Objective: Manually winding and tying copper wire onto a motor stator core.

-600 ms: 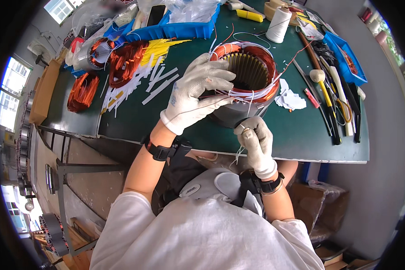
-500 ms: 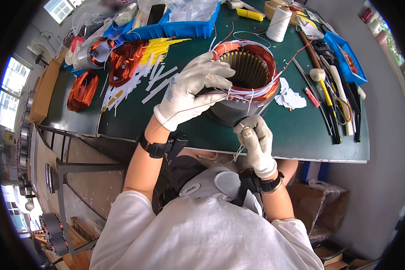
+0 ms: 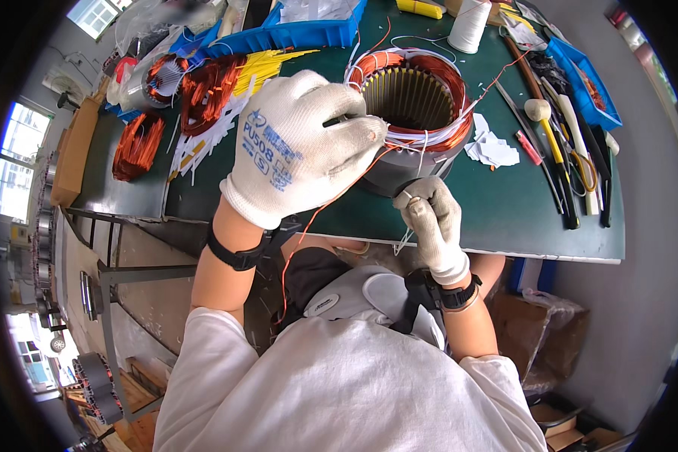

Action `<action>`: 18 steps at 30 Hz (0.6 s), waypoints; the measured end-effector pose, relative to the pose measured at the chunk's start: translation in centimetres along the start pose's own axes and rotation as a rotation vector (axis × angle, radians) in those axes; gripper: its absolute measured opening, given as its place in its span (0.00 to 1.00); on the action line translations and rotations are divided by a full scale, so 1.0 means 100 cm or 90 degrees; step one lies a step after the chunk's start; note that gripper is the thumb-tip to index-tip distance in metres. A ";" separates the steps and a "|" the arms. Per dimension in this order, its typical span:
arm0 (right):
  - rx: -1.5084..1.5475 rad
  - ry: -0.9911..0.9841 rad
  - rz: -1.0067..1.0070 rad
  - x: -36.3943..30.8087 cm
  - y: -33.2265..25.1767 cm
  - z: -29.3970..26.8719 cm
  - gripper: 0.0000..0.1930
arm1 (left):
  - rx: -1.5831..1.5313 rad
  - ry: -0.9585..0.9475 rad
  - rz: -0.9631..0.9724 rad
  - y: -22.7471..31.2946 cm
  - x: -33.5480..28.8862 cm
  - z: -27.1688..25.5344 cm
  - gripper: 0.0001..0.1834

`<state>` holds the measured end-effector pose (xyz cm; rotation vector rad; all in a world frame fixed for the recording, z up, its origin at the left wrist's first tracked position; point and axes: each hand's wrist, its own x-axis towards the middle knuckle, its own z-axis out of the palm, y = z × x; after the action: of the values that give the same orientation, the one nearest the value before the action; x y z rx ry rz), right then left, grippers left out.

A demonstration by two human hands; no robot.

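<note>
A motor stator (image 3: 403, 169) stands on the green table in front of me, its bore lined with yellow-tipped slots. Red-orange copper windings (image 3: 448, 75) ring its top, bound with white cord. My left hand (image 3: 301, 143), in a white work glove, is closed at the left rim of the windings; whatever its fingertips pinch is hidden. Below it a thin orange-red lead wire (image 3: 320, 211) hangs from the windings past the table edge. My gloved right hand (image 3: 435, 224) is closed on a white cord (image 3: 404, 239) at the stator's near side, with loose ends dangling underneath.
Copper coils (image 3: 138, 147), white strips (image 3: 203, 147) and yellow sleeves (image 3: 267, 68) lie to the left. Blue bins (image 3: 301, 35) stand behind. To the right are paper pieces (image 3: 493, 149), a mallet (image 3: 539, 113) and other long tools. A cord spool (image 3: 471, 26) stands at the back.
My left hand has come nearer and turned its back upward, its fingers closing at the rim. The orange-red wire now hangs down below it. My right hand keeps its hold on the cord.
</note>
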<state>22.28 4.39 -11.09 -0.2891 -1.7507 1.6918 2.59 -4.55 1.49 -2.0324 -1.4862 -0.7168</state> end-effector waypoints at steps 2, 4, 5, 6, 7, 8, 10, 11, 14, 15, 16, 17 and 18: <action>0.008 -0.006 -0.013 0.000 -0.001 0.001 0.10 | 0.020 -0.022 -0.007 0.009 0.003 -0.005 0.11; 0.021 -0.004 -0.026 0.000 -0.001 0.002 0.10 | 0.095 -0.055 -0.047 0.016 0.004 -0.006 0.08; 0.014 -0.005 -0.032 0.000 -0.001 0.003 0.10 | 0.118 -0.117 -0.085 0.020 0.003 -0.007 0.07; 0.007 -0.001 -0.030 0.000 -0.001 0.003 0.10 | 0.119 -0.108 -0.077 0.024 0.002 -0.007 0.07; 0.007 -0.004 -0.043 0.000 -0.002 0.004 0.10 | 0.099 -0.143 -0.129 0.027 0.001 -0.007 0.07; 0.010 -0.010 -0.030 0.001 -0.002 0.004 0.10 | 0.079 -0.176 -0.179 0.029 0.001 -0.006 0.07; 0.015 -0.012 -0.017 0.001 -0.002 0.004 0.10 | 0.033 -0.208 -0.209 0.030 0.001 -0.002 0.07; 0.011 -0.002 -0.045 0.001 -0.002 0.005 0.10 | 0.035 -0.188 -0.215 0.030 0.001 0.002 0.07; 0.000 0.001 -0.078 0.001 -0.003 0.005 0.10 | 0.055 -0.151 -0.203 0.029 0.003 0.011 0.06; -0.011 -0.005 -0.075 0.001 -0.003 0.005 0.09 | 0.084 -0.138 -0.163 0.027 0.003 0.014 0.06; -0.008 -0.008 -0.079 0.001 -0.003 0.005 0.09 | 0.112 -0.120 -0.122 0.026 0.003 0.016 0.06; 0.001 -0.012 -0.078 0.001 -0.004 0.005 0.09 | 0.072 -0.089 -0.115 0.023 0.004 0.019 0.05; 0.015 -0.004 -0.084 0.001 -0.004 0.005 0.09 | 0.073 -0.089 -0.110 0.022 0.003 0.020 0.05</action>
<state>21.98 3.99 -10.64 -0.1537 -1.7148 1.6184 5.00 -3.56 0.03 -1.9180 -1.7577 -0.5503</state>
